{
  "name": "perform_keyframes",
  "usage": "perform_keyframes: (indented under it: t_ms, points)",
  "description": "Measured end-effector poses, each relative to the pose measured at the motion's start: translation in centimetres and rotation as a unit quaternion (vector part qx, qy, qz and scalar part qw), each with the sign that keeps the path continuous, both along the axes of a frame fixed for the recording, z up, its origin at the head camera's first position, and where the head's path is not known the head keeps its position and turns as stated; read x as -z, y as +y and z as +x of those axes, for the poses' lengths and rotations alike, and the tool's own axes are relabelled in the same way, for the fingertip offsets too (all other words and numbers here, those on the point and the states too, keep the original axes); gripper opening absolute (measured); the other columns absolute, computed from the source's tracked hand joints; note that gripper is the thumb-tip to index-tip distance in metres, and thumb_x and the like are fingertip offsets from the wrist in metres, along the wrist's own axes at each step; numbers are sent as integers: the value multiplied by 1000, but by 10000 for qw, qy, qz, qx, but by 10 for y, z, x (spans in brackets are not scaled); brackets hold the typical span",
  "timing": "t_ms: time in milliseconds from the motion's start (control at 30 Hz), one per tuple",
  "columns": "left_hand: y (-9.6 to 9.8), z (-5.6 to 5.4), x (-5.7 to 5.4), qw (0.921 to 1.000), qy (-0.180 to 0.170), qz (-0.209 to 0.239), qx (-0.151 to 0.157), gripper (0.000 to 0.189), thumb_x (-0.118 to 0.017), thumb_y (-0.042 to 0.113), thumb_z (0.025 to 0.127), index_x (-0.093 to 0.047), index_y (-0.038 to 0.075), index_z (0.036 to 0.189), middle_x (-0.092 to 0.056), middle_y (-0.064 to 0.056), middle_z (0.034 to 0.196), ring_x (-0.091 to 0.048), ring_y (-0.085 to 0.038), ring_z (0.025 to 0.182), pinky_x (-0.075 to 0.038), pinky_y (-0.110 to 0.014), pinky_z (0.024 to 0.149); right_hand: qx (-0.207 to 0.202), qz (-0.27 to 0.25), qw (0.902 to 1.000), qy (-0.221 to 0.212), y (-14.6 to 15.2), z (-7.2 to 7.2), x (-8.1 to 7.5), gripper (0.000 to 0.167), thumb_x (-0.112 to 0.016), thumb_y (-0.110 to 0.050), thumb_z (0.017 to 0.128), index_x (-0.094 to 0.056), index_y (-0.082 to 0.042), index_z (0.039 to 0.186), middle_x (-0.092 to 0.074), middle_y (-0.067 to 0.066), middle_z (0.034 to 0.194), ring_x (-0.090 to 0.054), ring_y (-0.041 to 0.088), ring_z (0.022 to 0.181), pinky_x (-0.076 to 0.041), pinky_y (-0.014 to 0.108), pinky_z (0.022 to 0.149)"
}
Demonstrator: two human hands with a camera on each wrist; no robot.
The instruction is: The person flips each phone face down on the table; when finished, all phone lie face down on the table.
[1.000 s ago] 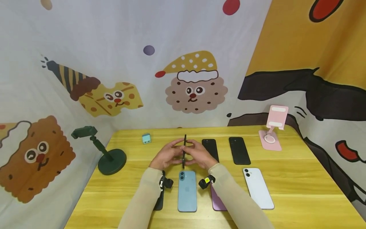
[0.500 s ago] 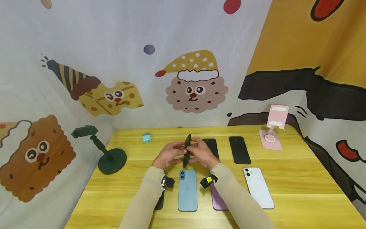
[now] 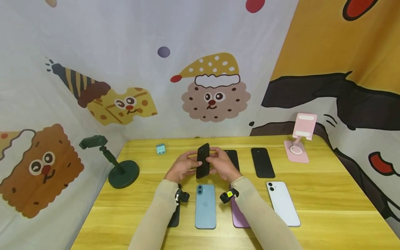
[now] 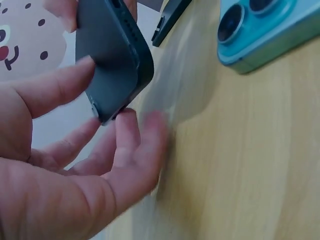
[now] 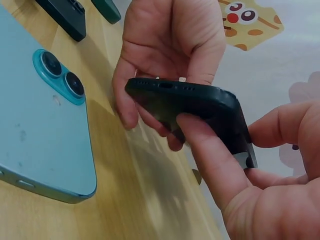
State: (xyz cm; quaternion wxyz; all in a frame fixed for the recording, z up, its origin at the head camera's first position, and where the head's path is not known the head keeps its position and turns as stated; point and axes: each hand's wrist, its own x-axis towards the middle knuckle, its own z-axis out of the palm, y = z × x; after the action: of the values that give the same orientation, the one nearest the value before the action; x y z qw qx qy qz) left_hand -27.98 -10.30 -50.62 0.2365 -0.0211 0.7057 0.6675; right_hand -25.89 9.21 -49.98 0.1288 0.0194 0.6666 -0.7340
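A black smartphone (image 3: 203, 160) stands tilted above the table, its broad dark face turned partly to the head view. My left hand (image 3: 182, 167) pinches it along one side, thumb on the face and fingers behind. On the other side my right hand (image 3: 221, 164) holds it too, its thumb (image 5: 202, 142) pressed on the dark face. The end with the charging port shows in the right wrist view. Just in front of the hands lies a light blue phone (image 3: 205, 206), back up, with two camera lenses. A purple phone (image 3: 240, 215) is partly covered by my right sleeve.
A black phone (image 3: 174, 217) lies partly under my left forearm. Two more black phones lie right of the hands, one (image 3: 232, 158) beside my right hand, one (image 3: 263, 163) farther off. A white phone (image 3: 282, 204), green stand (image 3: 123, 173), pink stand (image 3: 296, 149) and light blue charger (image 3: 160, 149) surround them.
The held phone has turned from edge-on to showing its broad dark face to the head view. Both hands keep hold of it, their fingers shifting slightly. The other phones stay put.
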Motion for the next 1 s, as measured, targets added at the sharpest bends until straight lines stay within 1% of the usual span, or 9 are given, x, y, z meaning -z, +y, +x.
perform_keyframes:
  t_ms: [133,267,367,500,633,733,800,900,1000]
  points:
    - [0,-1,0,9998,2,46,-212,67,-75,3,96,-52,24,155,-57,-18,147,-70,-33,118,-64,-44,87,41,124,9999,-29,1,-2,0,56,-60,-3,105,-43,-7,158,-51,23,131,-69,33,105,-67,44,76]
    - [-2,-2,0,9993,105,31,-369,68,-75,-1,95,-54,25,155,-55,-19,148,-71,-34,116,-65,-42,83,79,345,9994,-27,3,-4,4,55,-62,-5,104,-47,-8,157,-53,20,126,-71,29,100,-67,42,76]
    - [-5,-2,1,9987,206,-133,-449,67,-75,-2,95,-56,23,153,-57,-18,146,-71,-34,114,-64,-40,80,82,558,9984,-16,5,-5,7,54,-65,-6,103,-50,-7,155,-57,19,122,-73,28,97,-67,43,76]
    - [-8,-2,1,9977,253,-388,-493,64,-74,-3,95,-57,21,152,-60,-18,144,-71,-34,114,-64,-40,82,18,756,9971,-53,6,-8,14,56,-69,-6,101,-52,-5,154,-64,18,118,-74,25,88,-67,43,75]
    - [-9,-2,2,9952,335,-744,-543,63,-74,-4,95,-58,19,151,-63,-18,140,-73,-33,112,-64,-39,81,-90,868,9962,-53,4,-10,18,59,-67,-4,101,-49,-3,156,-65,20,121,-71,23,84,-67,41,72]
    - [-9,-2,1,9916,415,-1046,-631,61,-75,-3,94,-59,16,150,-65,-17,137,-72,-31,111,-62,-36,77,-125,1002,9949,-51,1,-9,20,60,-66,0,100,-47,-1,157,-65,22,126,-70,23,87,-67,38,72]
    - [-8,-2,1,9891,434,-1209,-721,60,-76,-3,93,-60,14,149,-66,-16,135,-72,-29,109,-61,-34,75,-126,1101,9938,-52,0,-10,21,61,-66,4,99,-48,-1,157,-65,21,128,-71,23,93,-67,37,73]
    - [-9,-3,0,9855,436,-1402,-856,57,-77,-3,92,-63,11,146,-68,-14,132,-71,-27,107,-60,-31,74,-174,1227,9923,-45,-3,-10,24,61,-65,7,97,-50,1,155,-64,21,127,-72,24,99,-67,37,74]
    - [-9,-3,0,9834,482,-1504,-890,56,-78,-4,91,-64,9,144,-69,-15,130,-71,-25,105,-60,-30,73,-185,1272,9917,-58,-4,-11,25,60,-66,7,96,-52,2,153,-63,21,125,-72,25,102,-67,37,75]
